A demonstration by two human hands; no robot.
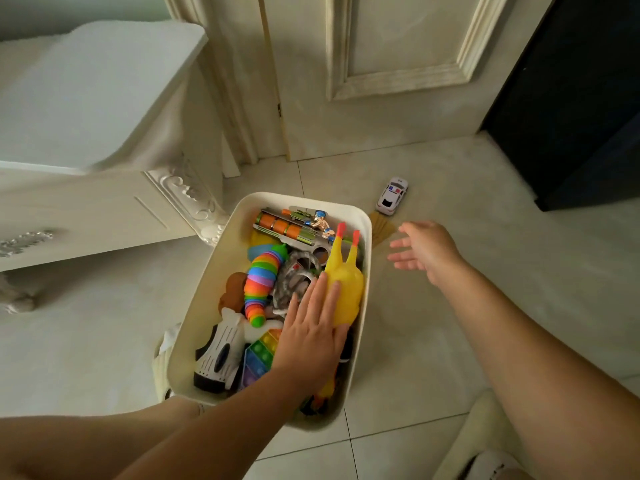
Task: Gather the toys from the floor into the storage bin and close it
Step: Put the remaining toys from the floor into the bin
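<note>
Left hand point(311, 330) flat, fingers straight, pressing rubber chicken point(346, 289) inside storage bin point(213, 289). Right hand point(424, 252) spread, empty, bin's 3 o'clock. Toy police car point(393, 197) on floor, 1 o'clock.

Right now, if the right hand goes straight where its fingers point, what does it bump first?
Likely the storage bin, at its right wall: the right hand points left at it. If that hand is low, the brown slatted thing on the floor comes first; height is unclear.
</note>
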